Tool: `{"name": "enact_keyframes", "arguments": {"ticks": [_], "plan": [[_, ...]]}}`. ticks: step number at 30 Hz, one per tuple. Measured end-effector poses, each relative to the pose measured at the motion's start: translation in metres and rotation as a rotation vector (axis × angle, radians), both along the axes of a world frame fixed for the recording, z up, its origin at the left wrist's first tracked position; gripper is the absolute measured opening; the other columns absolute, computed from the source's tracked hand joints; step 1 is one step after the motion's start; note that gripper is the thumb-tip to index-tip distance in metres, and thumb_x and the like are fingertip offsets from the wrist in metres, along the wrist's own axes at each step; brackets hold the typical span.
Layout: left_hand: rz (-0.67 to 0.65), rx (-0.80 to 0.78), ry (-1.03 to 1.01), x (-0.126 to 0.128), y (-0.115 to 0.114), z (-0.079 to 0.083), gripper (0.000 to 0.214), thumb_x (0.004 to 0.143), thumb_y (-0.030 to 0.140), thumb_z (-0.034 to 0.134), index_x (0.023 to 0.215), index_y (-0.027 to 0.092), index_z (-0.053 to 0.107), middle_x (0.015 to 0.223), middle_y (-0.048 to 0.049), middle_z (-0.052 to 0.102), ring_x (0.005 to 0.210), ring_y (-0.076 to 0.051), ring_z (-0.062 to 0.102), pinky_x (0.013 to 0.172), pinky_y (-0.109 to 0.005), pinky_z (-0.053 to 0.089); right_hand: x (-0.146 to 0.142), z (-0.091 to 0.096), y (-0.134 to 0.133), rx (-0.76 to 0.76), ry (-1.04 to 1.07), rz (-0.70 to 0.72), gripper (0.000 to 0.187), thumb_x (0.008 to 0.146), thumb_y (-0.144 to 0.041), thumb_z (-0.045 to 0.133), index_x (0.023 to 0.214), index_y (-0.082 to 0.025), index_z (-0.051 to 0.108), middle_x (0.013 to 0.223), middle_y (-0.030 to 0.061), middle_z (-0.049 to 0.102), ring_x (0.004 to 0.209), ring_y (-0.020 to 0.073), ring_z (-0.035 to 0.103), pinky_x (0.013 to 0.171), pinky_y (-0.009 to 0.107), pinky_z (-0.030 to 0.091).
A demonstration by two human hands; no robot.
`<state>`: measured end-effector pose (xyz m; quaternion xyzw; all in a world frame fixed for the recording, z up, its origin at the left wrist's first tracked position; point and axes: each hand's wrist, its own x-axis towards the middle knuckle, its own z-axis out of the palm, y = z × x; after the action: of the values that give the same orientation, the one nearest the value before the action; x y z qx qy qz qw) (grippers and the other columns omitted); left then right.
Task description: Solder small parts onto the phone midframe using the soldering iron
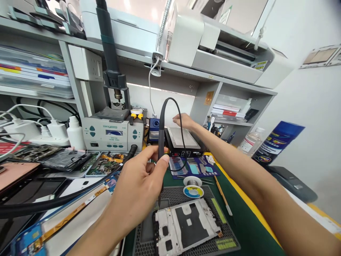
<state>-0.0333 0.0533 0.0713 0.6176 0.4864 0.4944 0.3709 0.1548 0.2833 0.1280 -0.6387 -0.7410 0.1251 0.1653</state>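
Observation:
Close to me, my left hand (141, 181) is closed around a black soldering iron (161, 129), held nearly upright between thumb and fingers. Its cable (182, 128) loops over the top and down to the right. The iron's lower end points towards a phone mid-frame (190, 225), which lies on a grey honeycomb mat (231, 238); I cannot make out the tip. My right hand (184, 121) reaches far back, above the rear of a flat heating plate (183, 138). Its fingers look bent together, and anything in them is too small to tell.
A solder spool (193, 186), tweezers and a brush (223, 195) lie behind the mat. Left are phone parts (106, 163), a thick black hose (87, 190) and a rework station (113, 133). A blue spray can (278, 142) and a clear bottle (252, 140) stand right.

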Motion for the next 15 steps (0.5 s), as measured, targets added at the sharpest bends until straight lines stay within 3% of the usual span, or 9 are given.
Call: {"name": "enact_keyframes", "arguments": {"ticks": [4,7,9,12,15], "plan": [[-0.024,-0.013,-0.019,0.0,0.0,0.004,0.037,0.098,0.053,0.055,0.116,0.024,0.066,0.071,0.0041,0.063,0.039,-0.009,0.04,0.037,-0.022,0.033,0.054,0.001,-0.084,0.19,0.08,-0.035,0.03,0.101,-0.034,0.064,0.126,-0.017,0.065,0.132,0.0105,0.065,0.113,0.0269,0.067,0.096,0.049,0.056],[-0.074,-0.009,-0.014,0.001,0.0,0.004,0.04,0.099,0.054,0.054,0.12,0.023,0.066,0.081,0.0004,0.071,0.042,-0.009,0.044,0.037,-0.022,0.038,0.081,-0.017,-0.156,0.199,0.132,-0.028,0.029,0.104,-0.041,0.054,0.115,-0.019,0.07,0.109,0.0103,0.074,0.098,0.0267,0.071,0.086,0.046,0.058],[-0.097,-0.009,-0.023,0.0,0.001,0.001,0.042,0.098,0.055,0.055,0.123,0.024,0.065,0.08,0.0001,0.071,0.043,-0.01,0.045,0.037,-0.021,0.04,0.084,-0.033,-0.194,0.145,0.161,0.032,0.035,0.101,-0.052,0.054,0.111,-0.025,0.073,0.094,0.0083,0.076,0.086,0.0285,0.072,0.074,0.044,0.059],[-0.085,-0.018,-0.061,-0.001,0.004,-0.004,0.044,0.097,0.059,0.055,0.124,0.024,0.064,0.08,0.0011,0.067,0.042,-0.008,0.042,0.036,-0.02,0.041,0.073,-0.05,-0.23,0.081,0.189,0.121,0.033,0.096,-0.057,0.059,0.112,-0.032,0.074,0.107,0.0072,0.076,0.089,0.0295,0.072,0.07,0.043,0.058],[-0.064,-0.03,-0.087,-0.002,0.008,-0.007,0.044,0.098,0.06,0.052,0.12,0.023,0.062,0.081,0.0018,0.064,0.041,-0.007,0.042,0.034,-0.02,0.041,0.059,-0.054,-0.244,0.039,0.136,0.241,0.026,0.091,-0.056,0.068,0.105,-0.035,0.075,0.111,0.0079,0.073,0.1,0.0325,0.069,0.08,0.046,0.058]]}}
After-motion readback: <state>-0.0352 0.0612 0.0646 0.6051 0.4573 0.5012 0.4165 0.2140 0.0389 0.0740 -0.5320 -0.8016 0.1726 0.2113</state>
